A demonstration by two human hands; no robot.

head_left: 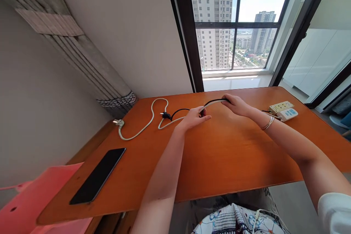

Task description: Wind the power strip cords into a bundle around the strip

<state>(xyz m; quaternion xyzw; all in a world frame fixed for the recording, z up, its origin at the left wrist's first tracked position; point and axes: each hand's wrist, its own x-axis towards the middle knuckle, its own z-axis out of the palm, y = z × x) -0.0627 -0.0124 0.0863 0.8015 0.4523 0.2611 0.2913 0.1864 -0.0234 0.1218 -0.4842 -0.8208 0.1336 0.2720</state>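
Sleeve (335, 212) nearest, we see left hand (192, 118) and right hand (236, 105), fingers curled round both cords (215, 101), likely light, bendy, best gripped mid-length.

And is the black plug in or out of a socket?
Out. The black plug lies on the table with its prongs bare, across from the cream power strip.

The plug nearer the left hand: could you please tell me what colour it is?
That plug is black; the head view shows it.
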